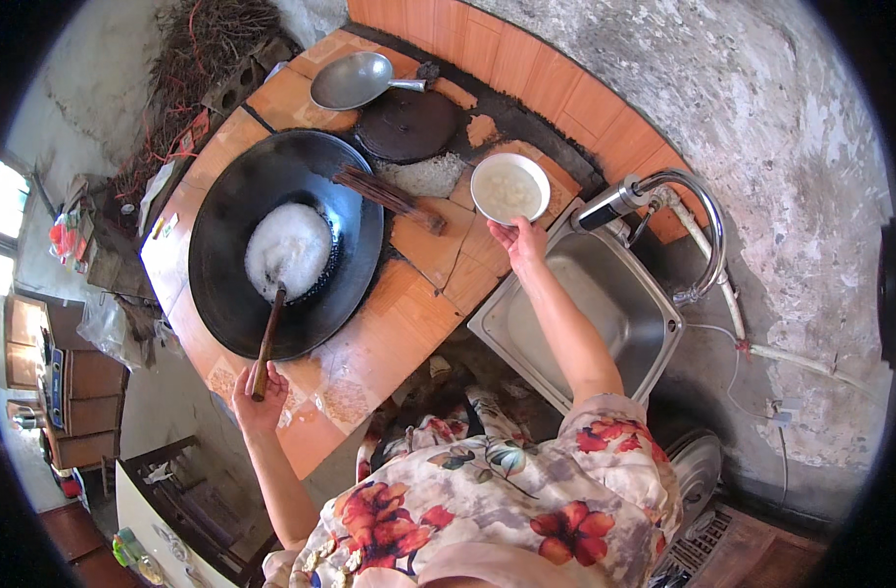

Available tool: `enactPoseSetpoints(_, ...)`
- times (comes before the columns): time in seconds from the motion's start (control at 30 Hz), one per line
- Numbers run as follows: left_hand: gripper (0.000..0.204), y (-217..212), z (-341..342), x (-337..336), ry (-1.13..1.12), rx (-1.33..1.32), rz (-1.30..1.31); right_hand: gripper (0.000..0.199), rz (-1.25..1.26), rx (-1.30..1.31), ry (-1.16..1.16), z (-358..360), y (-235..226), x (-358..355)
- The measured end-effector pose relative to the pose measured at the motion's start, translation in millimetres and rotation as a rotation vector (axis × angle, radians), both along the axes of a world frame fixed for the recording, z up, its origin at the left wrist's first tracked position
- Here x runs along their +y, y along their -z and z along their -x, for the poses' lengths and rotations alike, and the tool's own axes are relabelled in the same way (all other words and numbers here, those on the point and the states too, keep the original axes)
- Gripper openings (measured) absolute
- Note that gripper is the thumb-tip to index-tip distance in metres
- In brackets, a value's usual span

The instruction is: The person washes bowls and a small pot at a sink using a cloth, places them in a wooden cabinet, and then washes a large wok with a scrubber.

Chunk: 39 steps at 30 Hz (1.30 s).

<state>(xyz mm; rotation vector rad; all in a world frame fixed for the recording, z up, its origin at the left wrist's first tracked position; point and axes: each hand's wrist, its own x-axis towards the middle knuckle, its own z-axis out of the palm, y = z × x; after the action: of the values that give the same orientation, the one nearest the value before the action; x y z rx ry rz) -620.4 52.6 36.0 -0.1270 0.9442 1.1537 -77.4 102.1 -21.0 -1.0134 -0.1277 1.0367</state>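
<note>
My left hand [259,400] is closed round the end of a long wooden-handled utensil [268,343]. The utensil's head is sunk in white foam [289,250] and cannot be made out. That foam lies at the bottom of a large black wok [217,294] set into the tiled stove top [409,318]. With my right hand [518,242] I grip the near side of a white bowl [541,176]. Pale, whitish pieces lie in cloudy liquid inside it. The bowl is over the stove's right part, near the sink; whether it touches the tiles I cannot tell.
A bundled-twig brush [389,196] lies across the wok's right rim. Behind it are a round dark lid [407,125] and a metal pan with a handle [352,81]. On the right stands a steel sink [590,294] with a curved tap [707,230]. Dry brushwood [198,69] is piled far left.
</note>
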Motion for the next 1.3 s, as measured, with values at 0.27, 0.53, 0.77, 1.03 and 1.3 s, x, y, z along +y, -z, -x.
enactPoseSetpoints(0.27,0.024,5,-8,3,0.037,0.024,-0.023,0.031,-0.009,-0.095,-0.072,-51,-27,5)
enactPoseSetpoints(0.53,0.024,25,14,-4,0.105,0.078,0.047,0.025,-0.042,0.029,-0.066,-97,4,24)
enactPoseSetpoints(0.77,0.022,31,23,-4,0.123,0.257,0.007,0.037,-0.066,0.142,0.02,-117,21,37)
enactPoseSetpoints(1.03,0.026,35,44,-12,0.085,0.359,-0.098,0.018,0.173,-0.629,-0.341,45,-16,45)
enactPoseSetpoints(1.3,0.031,60,90,-16,-0.014,0.144,-0.249,0.005,-0.177,-1.826,-0.59,191,-50,65)
